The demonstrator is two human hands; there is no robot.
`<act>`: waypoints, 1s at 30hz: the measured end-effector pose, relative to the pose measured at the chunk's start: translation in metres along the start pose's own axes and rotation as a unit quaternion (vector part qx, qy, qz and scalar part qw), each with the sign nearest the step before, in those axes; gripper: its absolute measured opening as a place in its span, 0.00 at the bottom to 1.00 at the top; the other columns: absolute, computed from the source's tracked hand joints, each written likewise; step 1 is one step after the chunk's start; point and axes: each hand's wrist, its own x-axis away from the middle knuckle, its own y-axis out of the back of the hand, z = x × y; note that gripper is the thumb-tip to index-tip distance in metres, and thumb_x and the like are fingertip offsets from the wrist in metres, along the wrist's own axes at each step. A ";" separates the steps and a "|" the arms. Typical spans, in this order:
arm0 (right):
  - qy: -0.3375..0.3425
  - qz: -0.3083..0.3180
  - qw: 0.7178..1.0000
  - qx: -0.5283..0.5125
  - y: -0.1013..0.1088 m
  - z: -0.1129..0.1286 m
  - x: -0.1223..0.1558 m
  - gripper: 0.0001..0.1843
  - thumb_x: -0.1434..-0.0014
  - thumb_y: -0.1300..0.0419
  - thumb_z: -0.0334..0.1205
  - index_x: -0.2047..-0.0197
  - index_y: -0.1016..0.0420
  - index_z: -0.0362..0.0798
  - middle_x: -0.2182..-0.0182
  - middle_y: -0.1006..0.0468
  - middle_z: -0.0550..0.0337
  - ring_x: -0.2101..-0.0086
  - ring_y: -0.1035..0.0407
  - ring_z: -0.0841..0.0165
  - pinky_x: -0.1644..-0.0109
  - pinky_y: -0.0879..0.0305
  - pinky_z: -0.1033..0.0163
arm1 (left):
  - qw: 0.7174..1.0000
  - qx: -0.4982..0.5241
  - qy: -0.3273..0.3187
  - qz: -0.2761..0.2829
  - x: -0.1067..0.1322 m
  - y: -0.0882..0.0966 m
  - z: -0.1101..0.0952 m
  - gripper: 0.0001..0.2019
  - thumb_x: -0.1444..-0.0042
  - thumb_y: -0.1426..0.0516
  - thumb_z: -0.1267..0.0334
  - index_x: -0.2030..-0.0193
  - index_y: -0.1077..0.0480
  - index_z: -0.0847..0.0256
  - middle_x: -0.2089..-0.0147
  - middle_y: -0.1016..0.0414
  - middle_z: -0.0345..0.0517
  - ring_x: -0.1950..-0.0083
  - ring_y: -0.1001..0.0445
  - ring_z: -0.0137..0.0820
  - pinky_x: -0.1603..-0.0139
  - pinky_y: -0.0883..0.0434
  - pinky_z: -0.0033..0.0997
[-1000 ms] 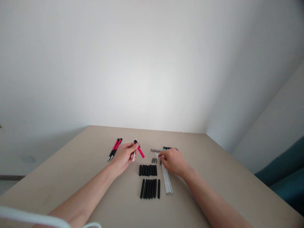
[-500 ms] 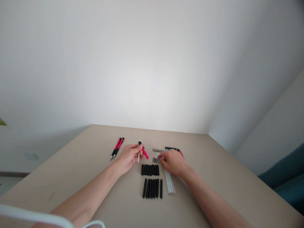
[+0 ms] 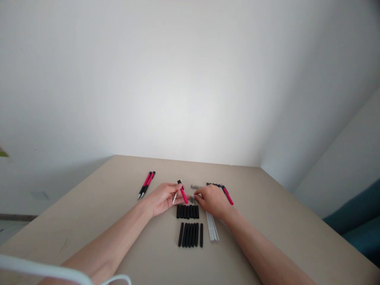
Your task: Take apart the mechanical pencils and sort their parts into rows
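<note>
Filling the lower view, a tan table (image 3: 267, 225) is worked over by left hand (image 3: 162, 199) and right hand (image 3: 211, 201). A pink pen barrel (image 3: 184, 196) is pinched slantwise in the left, with a thin white rod (image 3: 174, 198) held beside it. Small metal parts (image 3: 192, 200) are neared by the right's bunched fingertips (any catch: can't tell). Step looks like part pickup; a fine pinch, barrel held steady, is called for.

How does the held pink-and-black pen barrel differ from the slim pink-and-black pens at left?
The pen barrel is in the left hand; the slim pens lie on the beige table. The barrel shows no silver tip; the pens do. Both have pink bodies with black tops.
</note>
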 end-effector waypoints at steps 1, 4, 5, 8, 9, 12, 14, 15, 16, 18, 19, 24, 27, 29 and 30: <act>-0.001 0.002 1.000 0.004 0.000 0.001 -0.001 0.14 0.41 0.48 0.42 0.62 0.20 0.54 0.69 0.20 0.55 0.65 0.27 0.62 0.62 0.37 0.63 | 1.000 0.000 0.000 0.001 -0.001 0.001 0.000 0.10 0.43 0.46 0.72 0.75 0.32 0.70 0.79 0.31 0.43 0.65 0.22 0.38 0.52 0.27 0.42; -0.002 0.005 1.000 0.011 -0.001 0.002 -0.003 0.14 0.41 0.48 0.42 0.62 0.20 0.54 0.67 0.19 0.55 0.64 0.27 0.62 0.61 0.37 0.63 | 1.000 0.000 0.004 0.002 -0.002 0.002 0.000 0.09 0.44 0.45 0.72 0.74 0.31 0.70 0.79 0.31 0.44 0.63 0.22 0.40 0.52 0.28 0.42; -0.001 0.008 1.000 0.012 -0.002 0.002 -0.003 0.14 0.41 0.48 0.43 0.62 0.21 0.54 0.67 0.19 0.55 0.64 0.27 0.62 0.61 0.37 0.63 | 1.000 0.000 0.006 0.001 -0.003 0.002 0.000 0.09 0.44 0.45 0.72 0.74 0.31 0.70 0.79 0.31 0.44 0.63 0.22 0.41 0.52 0.28 0.42; 0.004 0.012 1.000 0.014 -0.002 0.001 -0.004 0.14 0.40 0.48 0.44 0.62 0.21 0.54 0.67 0.20 0.55 0.64 0.27 0.62 0.61 0.38 0.63 | 1.000 0.001 0.008 0.002 -0.003 0.001 -0.001 0.09 0.44 0.45 0.72 0.74 0.31 0.70 0.80 0.31 0.43 0.62 0.22 0.42 0.51 0.28 0.43; 0.007 0.011 1.000 0.016 -0.002 0.001 -0.004 0.14 0.40 0.48 0.44 0.62 0.21 0.54 0.67 0.20 0.55 0.64 0.27 0.62 0.61 0.38 0.63 | 1.000 0.000 0.009 0.001 -0.003 0.001 -0.001 0.09 0.44 0.45 0.72 0.75 0.31 0.70 0.80 0.31 0.44 0.62 0.22 0.42 0.51 0.28 0.43; 0.017 0.010 1.000 0.018 -0.003 0.002 -0.004 0.14 0.40 0.49 0.44 0.62 0.22 0.53 0.67 0.20 0.55 0.64 0.26 0.62 0.62 0.38 0.63 | 1.000 -0.005 0.010 -0.002 -0.002 0.000 -0.002 0.10 0.44 0.46 0.72 0.76 0.31 0.70 0.79 0.31 0.45 0.62 0.22 0.41 0.51 0.28 0.43; 0.020 0.015 0.999 0.020 -0.003 0.003 -0.005 0.14 0.40 0.49 0.44 0.61 0.22 0.52 0.67 0.20 0.54 0.64 0.26 0.62 0.62 0.39 0.63 | 1.000 -0.007 0.011 -0.003 -0.001 0.000 -0.002 0.10 0.43 0.46 0.72 0.76 0.31 0.70 0.79 0.30 0.45 0.63 0.22 0.41 0.51 0.28 0.43; 0.020 0.018 0.999 0.022 -0.003 0.003 -0.005 0.14 0.40 0.49 0.44 0.61 0.23 0.52 0.67 0.20 0.54 0.64 0.26 0.62 0.62 0.39 0.63 | 1.000 -0.007 0.011 -0.004 -0.001 0.000 -0.002 0.10 0.43 0.46 0.72 0.76 0.31 0.70 0.79 0.30 0.46 0.63 0.22 0.41 0.50 0.28 0.43; 0.019 0.020 0.999 0.022 -0.002 0.003 -0.005 0.14 0.39 0.49 0.44 0.61 0.23 0.51 0.67 0.20 0.53 0.64 0.27 0.62 0.62 0.39 0.64 | 1.000 -0.007 0.010 -0.004 -0.001 0.000 -0.002 0.11 0.43 0.46 0.73 0.76 0.31 0.70 0.79 0.30 0.46 0.63 0.22 0.41 0.50 0.28 0.43; 0.016 0.019 1.000 0.018 0.000 0.002 -0.004 0.14 0.39 0.50 0.44 0.60 0.24 0.50 0.67 0.20 0.53 0.65 0.27 0.63 0.62 0.40 0.64 | 1.000 -0.005 0.009 -0.004 0.000 0.001 -0.002 0.10 0.44 0.46 0.73 0.76 0.31 0.70 0.79 0.30 0.45 0.63 0.22 0.40 0.50 0.29 0.43; 0.014 0.015 1.000 0.014 0.001 0.002 -0.004 0.14 0.38 0.50 0.45 0.60 0.25 0.50 0.67 0.21 0.54 0.65 0.27 0.64 0.62 0.40 0.65 | 1.000 -0.004 0.009 -0.004 0.000 0.001 -0.003 0.10 0.44 0.46 0.73 0.76 0.31 0.70 0.79 0.30 0.45 0.63 0.22 0.40 0.50 0.29 0.43; 0.022 -0.038 0.999 -0.026 0.010 -0.004 -0.001 0.15 0.37 0.51 0.46 0.58 0.27 0.50 0.68 0.21 0.57 0.67 0.28 0.67 0.66 0.44 0.67 | 0.999 0.016 -0.035 -0.002 0.002 -0.001 -0.006 0.07 0.44 0.45 0.73 0.72 0.30 0.71 0.79 0.30 0.44 0.61 0.22 0.41 0.48 0.30 0.43; 0.044 -0.055 0.997 -0.044 0.012 -0.004 0.001 0.14 0.37 0.51 0.46 0.59 0.27 0.50 0.70 0.21 0.58 0.70 0.29 0.68 0.68 0.46 0.67 | 0.998 0.020 -0.057 0.014 0.004 -0.003 -0.007 0.06 0.44 0.45 0.73 0.71 0.29 0.70 0.79 0.31 0.44 0.61 0.22 0.39 0.48 0.30 0.42; 0.060 -0.056 0.995 -0.052 0.012 -0.002 0.002 0.14 0.37 0.51 0.47 0.59 0.26 0.50 0.72 0.22 0.59 0.70 0.29 0.68 0.69 0.46 0.67 | 0.998 0.015 -0.053 0.029 0.004 -0.004 -0.006 0.07 0.44 0.45 0.73 0.71 0.29 0.70 0.79 0.31 0.43 0.64 0.22 0.37 0.49 0.29 0.43; 0.066 -0.055 0.995 -0.055 0.012 -0.001 0.002 0.14 0.37 0.50 0.47 0.59 0.26 0.50 0.72 0.22 0.59 0.71 0.29 0.69 0.69 0.47 0.67 | 0.998 0.012 -0.051 0.033 0.003 -0.004 -0.005 0.07 0.44 0.45 0.73 0.72 0.29 0.70 0.79 0.31 0.43 0.66 0.22 0.36 0.50 0.29 0.43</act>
